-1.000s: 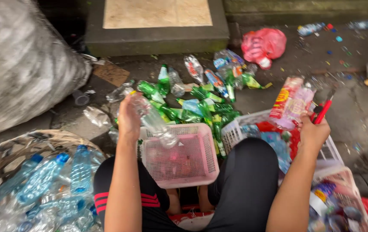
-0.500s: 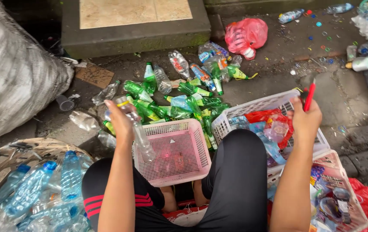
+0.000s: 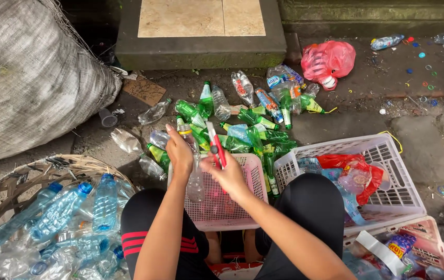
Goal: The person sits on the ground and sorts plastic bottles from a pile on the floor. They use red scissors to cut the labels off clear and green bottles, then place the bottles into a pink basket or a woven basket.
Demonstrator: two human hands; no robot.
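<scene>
Over the pink basket (image 3: 242,207), your left hand (image 3: 180,153) is gripping a clear bottle (image 3: 195,173) while your right hand (image 3: 227,173) is pinching a red cutter (image 3: 216,145); a slip could nick your fingers.

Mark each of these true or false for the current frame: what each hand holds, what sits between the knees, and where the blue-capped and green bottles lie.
1. The left hand grips a clear plastic bottle over the pink basket. True.
2. The right hand holds a pair of scissors. False: it holds a red-handled cutter, its tip pointing away from the person.
3. The pink basket sits between the person's knees. True.
4. The blue-capped bottles lie in the white basket. False: they fill the woven basket on the person's left; the white basket holds plastic wrappers.
5. The green bottles are piled on the ground beyond the pink basket. True.
</scene>
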